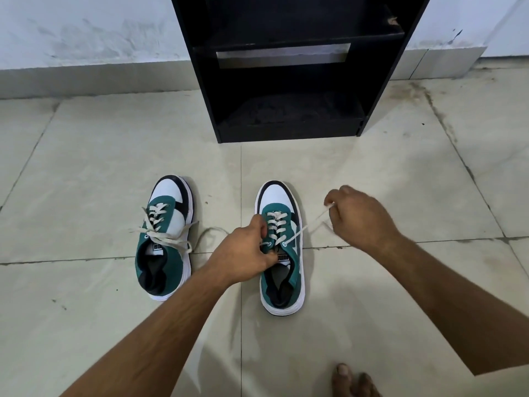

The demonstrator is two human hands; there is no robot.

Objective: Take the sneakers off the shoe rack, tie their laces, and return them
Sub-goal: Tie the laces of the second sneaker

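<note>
Two sneakers sit on the tiled floor [86,167] in front of the rack [289,67], toes toward it, well apart from each other. The rack's top is cut off by the frame edge, and its two visible shelves are dark — nothing can be made out on them beyond dust on the lower one.

The left sneaker [164,239] has its laces loose, one end trailing out over the tile to its right. The right sneaker [282,247] is partly covered: the left hand [246,250] lies over its tongue and near-side eyelets, fingers curled in, pinched on something at the tongue or lace — which of the two I cannot tell, since the hand hides it. The right hand [357,216] is raised off to the sneaker's right, thumb and forefinger closed on the lace [303,229], which runs taut from the top eyelet up to the fingers.

One bare foot [355,381] shows at the bottom edge, only the toes in view. A pale wall [86,30] stands behind the rack.
</note>
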